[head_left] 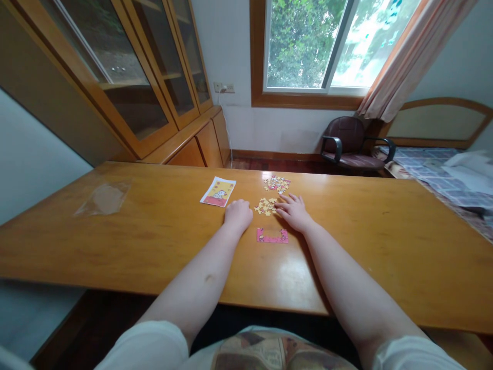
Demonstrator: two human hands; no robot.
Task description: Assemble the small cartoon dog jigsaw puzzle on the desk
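Observation:
My left hand [238,215] rests on the wooden table [154,241] curled into a loose fist, just left of a small heap of yellow puzzle pieces [265,206]. My right hand [292,210] lies flat with fingers spread, its fingertips touching the right side of that heap. A joined strip of pink puzzle pieces [272,235] lies between my wrists, nearer to me. A second heap of loose pieces [276,183] sits farther away. A picture card [217,191] showing the puzzle image lies to the left of my left hand.
A clear plastic bag [103,198] lies at the table's far left. Glass-fronted wooden cabinets [146,87] stand along the left wall. A dark armchair [352,144] stands under the window, and a bed [442,169] is at the right.

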